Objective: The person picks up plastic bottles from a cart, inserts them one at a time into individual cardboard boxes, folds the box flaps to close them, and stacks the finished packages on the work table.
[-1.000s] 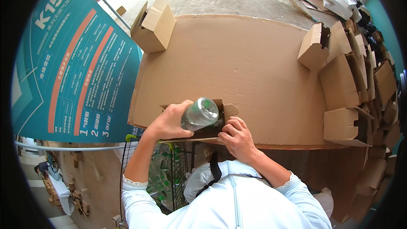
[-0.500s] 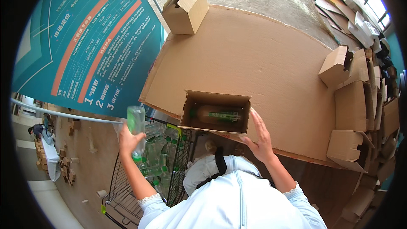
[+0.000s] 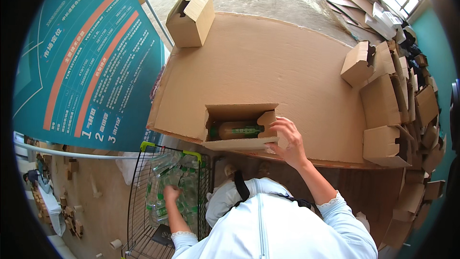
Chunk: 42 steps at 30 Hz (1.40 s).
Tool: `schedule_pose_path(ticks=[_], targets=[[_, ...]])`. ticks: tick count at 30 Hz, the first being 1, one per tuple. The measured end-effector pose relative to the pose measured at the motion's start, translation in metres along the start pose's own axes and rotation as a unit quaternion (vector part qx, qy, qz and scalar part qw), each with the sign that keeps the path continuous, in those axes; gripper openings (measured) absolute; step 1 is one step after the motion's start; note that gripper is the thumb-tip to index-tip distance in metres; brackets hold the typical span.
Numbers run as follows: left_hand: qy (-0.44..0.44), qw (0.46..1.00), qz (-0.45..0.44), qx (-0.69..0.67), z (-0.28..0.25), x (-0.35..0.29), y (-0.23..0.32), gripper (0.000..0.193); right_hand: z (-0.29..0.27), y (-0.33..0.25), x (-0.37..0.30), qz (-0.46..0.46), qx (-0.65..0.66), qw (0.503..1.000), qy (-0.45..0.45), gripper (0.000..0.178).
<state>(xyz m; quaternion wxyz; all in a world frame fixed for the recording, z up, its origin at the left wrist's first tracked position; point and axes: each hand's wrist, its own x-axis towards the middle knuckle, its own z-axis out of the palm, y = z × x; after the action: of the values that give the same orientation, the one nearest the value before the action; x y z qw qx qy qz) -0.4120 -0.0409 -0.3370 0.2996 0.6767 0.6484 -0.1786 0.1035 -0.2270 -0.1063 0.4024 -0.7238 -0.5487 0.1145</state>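
sitting beside right fingers (image 3: pixel 286 125): box (image 3: pixel 239 145)

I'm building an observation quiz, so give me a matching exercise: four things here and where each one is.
1. left hand
2. right hand
3. clear plastic bottle with green label
4. blue-green printed banner

A. lying inside the open brown cardboard box
B. far left of the picture
C. among bottles in the black wire cart
D. at the box's right end

Pairs: 1-C, 2-D, 3-A, 4-B.
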Motion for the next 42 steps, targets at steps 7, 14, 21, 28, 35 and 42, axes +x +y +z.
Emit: schedule_pose_path(ticks=[7, 14, 21, 28, 35, 42], targets=[[0.159, 0.831, 0.488, -0.213, -0.196, -0.130, 0.260, 0.069, -0.009, -0.024, 0.029, 0.005, -0.007, 0.995, 0.098, 0.107], [0.029, 0.871, 0.428, -0.241, -0.167, -0.113, 0.326, 0.060, -0.012, -0.015, 0.034, -0.005, 0.031, 0.999, 0.008, 0.072], [0.294, 0.763, 0.574, -0.047, -0.166, -0.116, 0.340, 0.084, 0.002, 0.015, 0.025, -0.134, -0.131, 0.982, -0.005, 0.056], [0.175, 0.765, 0.608, 0.116, -0.174, -0.100, 0.343, 0.093, 0.001, -0.014, 0.002, -0.062, -0.220, 0.963, -0.142, 0.085], [0.152, 0.745, 0.624, 0.182, -0.184, -0.102, 0.352, 0.098, 0.010, -0.010, 0.009, -0.041, -0.283, 0.948, -0.140, 0.088], [0.254, 0.814, 0.510, 0.111, -0.181, -0.100, 0.339, 0.097, 0.038, 0.015, 0.091, -0.160, -0.307, 0.937, -0.056, 0.081]])
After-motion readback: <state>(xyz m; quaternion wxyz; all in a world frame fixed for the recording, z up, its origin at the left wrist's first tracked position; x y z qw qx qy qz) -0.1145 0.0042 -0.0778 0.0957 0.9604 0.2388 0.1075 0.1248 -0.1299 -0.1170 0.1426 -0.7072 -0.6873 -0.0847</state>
